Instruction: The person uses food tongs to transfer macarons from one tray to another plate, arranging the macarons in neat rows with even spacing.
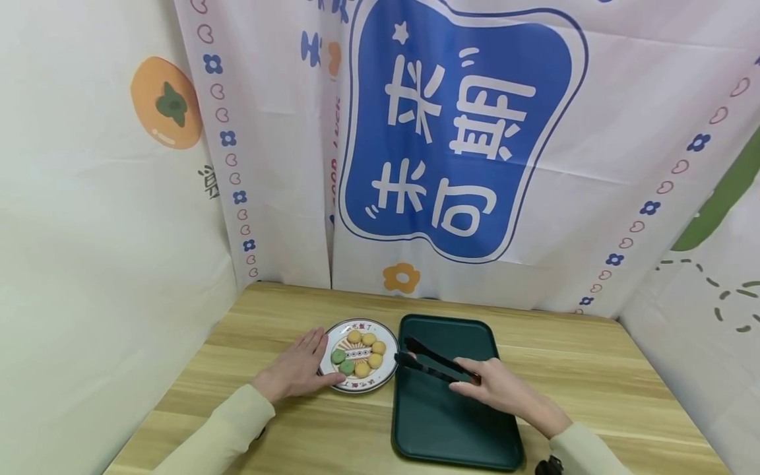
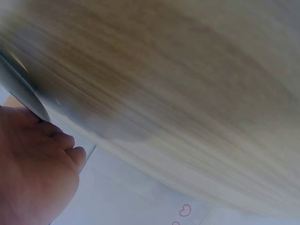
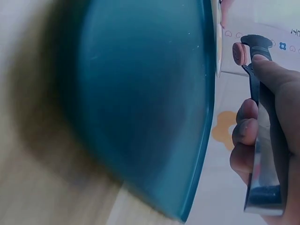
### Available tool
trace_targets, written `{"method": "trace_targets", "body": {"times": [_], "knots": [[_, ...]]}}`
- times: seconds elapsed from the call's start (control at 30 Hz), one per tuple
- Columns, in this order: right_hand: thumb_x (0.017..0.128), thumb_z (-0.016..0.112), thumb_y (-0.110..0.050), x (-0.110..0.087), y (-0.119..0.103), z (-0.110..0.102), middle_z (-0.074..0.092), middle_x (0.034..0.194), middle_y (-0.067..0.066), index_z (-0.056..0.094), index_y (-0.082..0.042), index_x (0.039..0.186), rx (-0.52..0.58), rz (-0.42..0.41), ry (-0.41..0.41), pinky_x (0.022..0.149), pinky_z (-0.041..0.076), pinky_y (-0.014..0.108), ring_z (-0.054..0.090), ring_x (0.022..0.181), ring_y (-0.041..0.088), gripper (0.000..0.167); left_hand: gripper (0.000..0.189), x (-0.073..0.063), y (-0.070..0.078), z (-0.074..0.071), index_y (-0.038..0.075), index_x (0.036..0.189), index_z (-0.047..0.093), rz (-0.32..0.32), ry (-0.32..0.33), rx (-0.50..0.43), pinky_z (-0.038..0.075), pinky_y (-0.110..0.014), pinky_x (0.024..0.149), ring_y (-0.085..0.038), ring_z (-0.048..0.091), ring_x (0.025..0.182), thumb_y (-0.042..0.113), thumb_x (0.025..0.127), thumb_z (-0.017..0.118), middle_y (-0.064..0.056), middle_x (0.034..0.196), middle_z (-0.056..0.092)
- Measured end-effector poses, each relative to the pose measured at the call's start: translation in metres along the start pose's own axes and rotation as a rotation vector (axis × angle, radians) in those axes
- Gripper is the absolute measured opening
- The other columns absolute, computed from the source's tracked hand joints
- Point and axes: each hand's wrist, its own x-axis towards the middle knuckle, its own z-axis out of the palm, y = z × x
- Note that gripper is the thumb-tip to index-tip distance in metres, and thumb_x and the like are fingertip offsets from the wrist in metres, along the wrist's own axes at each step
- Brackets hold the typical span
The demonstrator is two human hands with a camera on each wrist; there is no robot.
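Observation:
My right hand point(image 1: 493, 388) grips black-tipped metal tongs point(image 1: 436, 365) over the green tray point(image 1: 454, 422). In the right wrist view, the tips of the tongs point(image 3: 265, 136) pinch a small pinkish round cookie point(image 3: 239, 54), which looks like a macaron. On the table's left side is a white patterned plate point(image 1: 388, 369), bearing several yellow cookies point(image 1: 375, 361) and green cookies point(image 1: 347, 367). My left hand point(image 1: 297, 369) rests against the plate's left rim, fingers straight and thumb along the near edge. Its palm side shows in the left wrist view, beside the plate's edge point(image 2: 21, 89).
The green tray lies just right of the plate on a wooden table point(image 1: 588, 396). A white printed cloth point(image 1: 285, 218) hangs behind the table's far edge, with white cloth walls on both sides. A dark band point(image 1: 549, 466) is on my right wrist.

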Motion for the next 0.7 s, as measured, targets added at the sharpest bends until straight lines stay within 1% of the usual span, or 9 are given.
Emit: {"method": "trace_targets", "body": {"times": [0.3,0.53,0.63,0.7], "knots": [[0.093,0.059,-0.054,0.025,-0.012,0.005,0.04,0.054,-0.014,0.057,-0.01,0.138,0.023,-0.019,-0.006,0.042,0.036,0.016,0.039,0.045,-0.002,0.063,0.11,0.001,0.0,0.001,-0.006,0.152,0.026,-0.006,-0.006,0.008,0.021,-0.049,0.124,-0.037,0.02,0.151,0.082,0.086,0.036,-0.025,0.161,0.02],[0.093,0.059,-0.053,0.046,-0.019,0.013,0.04,0.055,-0.013,0.063,-0.013,0.13,0.01,-0.068,-0.005,0.041,0.034,0.017,0.039,0.044,-0.001,0.055,0.11,0.001,0.001,0.0,-0.006,0.151,0.027,-0.001,0.001,0.005,0.021,-0.049,0.124,-0.037,0.02,0.151,0.081,0.086,0.037,-0.025,0.161,0.02],[0.093,0.059,-0.054,0.054,-0.022,0.015,0.04,0.056,-0.013,0.063,-0.015,0.128,0.01,-0.073,-0.017,0.041,0.033,0.017,0.039,0.045,-0.001,0.053,0.109,0.001,0.001,0.001,-0.006,0.152,0.026,0.0,0.002,0.009,0.021,-0.048,0.124,-0.037,0.02,0.151,0.081,0.087,0.037,-0.025,0.161,0.02],[0.093,0.059,-0.055,0.059,-0.024,0.017,0.041,0.056,-0.012,0.064,-0.015,0.128,0.013,-0.076,-0.022,0.041,0.033,0.017,0.039,0.045,-0.001,0.052,0.108,0.0,0.0,0.002,-0.007,0.151,0.027,0.003,0.008,-0.002,0.021,-0.049,0.124,-0.038,0.021,0.15,0.079,0.087,0.039,-0.026,0.16,0.02]]}}
